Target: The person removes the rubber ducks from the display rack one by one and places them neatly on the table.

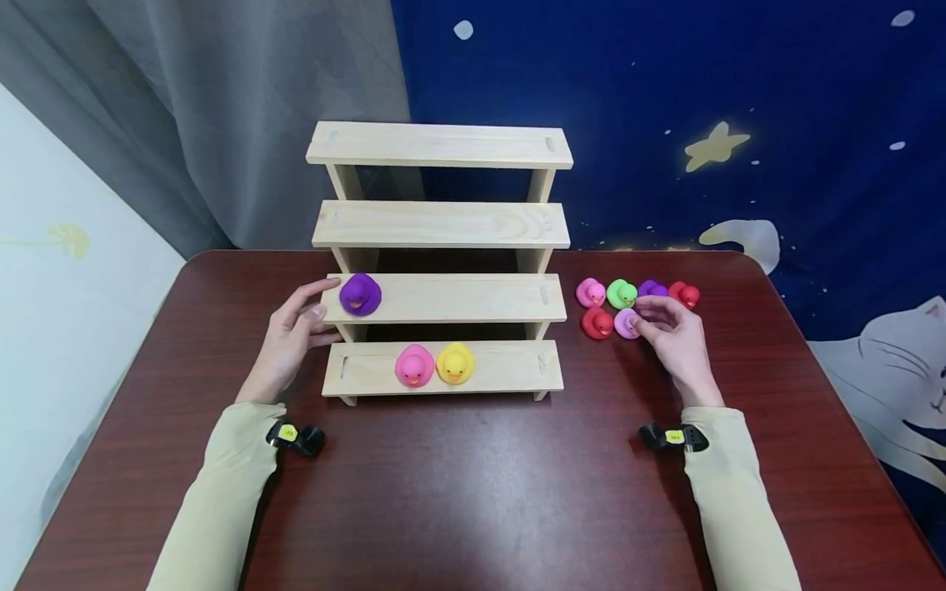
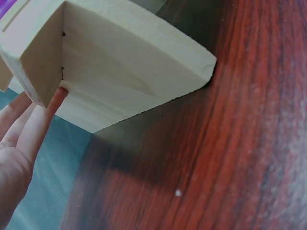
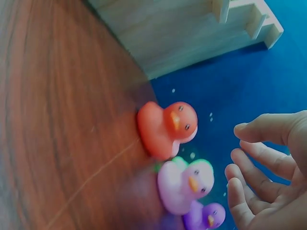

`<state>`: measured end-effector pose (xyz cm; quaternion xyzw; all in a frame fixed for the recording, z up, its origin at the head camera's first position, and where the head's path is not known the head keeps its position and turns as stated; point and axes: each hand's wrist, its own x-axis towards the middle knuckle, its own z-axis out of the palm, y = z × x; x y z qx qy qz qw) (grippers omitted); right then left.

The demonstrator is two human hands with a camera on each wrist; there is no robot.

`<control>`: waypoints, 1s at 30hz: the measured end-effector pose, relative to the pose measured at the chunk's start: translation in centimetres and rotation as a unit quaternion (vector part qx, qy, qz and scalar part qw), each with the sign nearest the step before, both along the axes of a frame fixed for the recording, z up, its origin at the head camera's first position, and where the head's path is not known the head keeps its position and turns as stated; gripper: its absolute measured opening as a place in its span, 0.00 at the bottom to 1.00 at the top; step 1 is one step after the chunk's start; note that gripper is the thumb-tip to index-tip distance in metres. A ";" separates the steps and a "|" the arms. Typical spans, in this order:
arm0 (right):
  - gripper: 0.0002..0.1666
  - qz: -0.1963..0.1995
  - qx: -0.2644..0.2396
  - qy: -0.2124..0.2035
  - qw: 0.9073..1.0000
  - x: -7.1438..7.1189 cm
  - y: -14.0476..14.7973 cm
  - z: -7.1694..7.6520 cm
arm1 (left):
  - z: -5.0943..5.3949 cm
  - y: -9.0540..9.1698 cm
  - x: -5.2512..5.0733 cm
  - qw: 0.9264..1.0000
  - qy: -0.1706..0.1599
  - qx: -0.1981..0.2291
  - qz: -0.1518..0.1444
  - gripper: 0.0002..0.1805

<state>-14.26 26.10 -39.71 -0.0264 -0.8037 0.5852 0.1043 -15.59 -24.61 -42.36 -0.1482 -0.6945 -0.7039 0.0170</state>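
A four-step wooden display stand [image 1: 443, 226] is on the table. My left hand [image 1: 287, 336] touches the left end of its second step from the bottom, fingers extended, beside a purple rubber duck [image 1: 360, 294]. A pink duck [image 1: 415, 365] and a yellow duck [image 1: 455, 363] sit side by side on the lowest step. Right of the stand, my right hand [image 1: 676, 341] is over a group of ducks, nearest the lilac duck [image 3: 184, 186]. In the right wrist view its thumb and fingers are spread apart, holding nothing. The red duck [image 3: 165, 128] sits beside the lilac one.
Behind the lilac and front red ducks stand a pink duck [image 1: 590, 292], a green duck [image 1: 622, 294], another purple duck [image 1: 653, 288] and another red duck [image 1: 684, 294]. The dark wood table [image 1: 473, 492] meets a grey curtain [image 1: 244, 123] and a blue starry cloth [image 1: 628, 107] at the back.
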 end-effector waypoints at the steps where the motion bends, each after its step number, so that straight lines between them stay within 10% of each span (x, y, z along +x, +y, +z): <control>1: 0.20 0.003 -0.003 0.001 1.000 -0.1 0.0 -0.1 | 0.0 0.0 0.0 1.000 0.000 0.001 -0.001 0.21; 30: 0.19 0.076 -0.029 0.050 0.995 -0.5 -7.1 2.1 | 0.2 0.2 0.1 1.000 -0.003 -0.008 0.007 0.20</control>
